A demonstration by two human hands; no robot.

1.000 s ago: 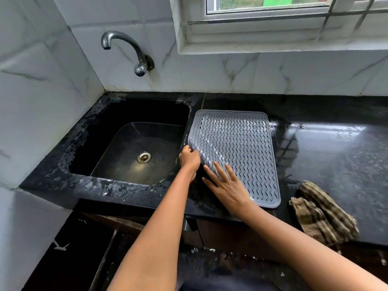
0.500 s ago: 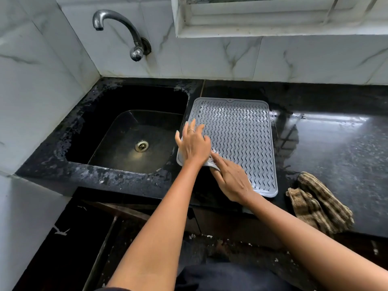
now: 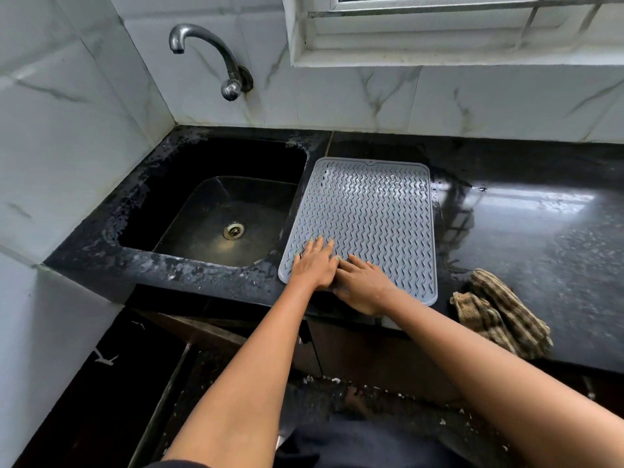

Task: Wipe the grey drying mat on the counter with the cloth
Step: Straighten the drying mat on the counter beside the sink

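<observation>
Grey drying mat (image 3: 364, 224) lying flat on black counter (image 3: 540, 231), right beside sink (image 3: 216, 211). Left hand (image 3: 314, 265) and right hand (image 3: 363, 287) pressing its near edge, fingers (image 3: 329, 246) spread flat, probably smoothing it down. Cloth (image 3: 499, 319) untouched, bunched just off mat's near-right corner.

the mat (image 3: 368, 217) is grey with wavy ridges, the cloth (image 3: 499, 315) brown-and-tan checked, the counter (image 3: 540, 231) glossy black, the wall tiles (image 3: 439, 96) white marble-veined.
</observation>
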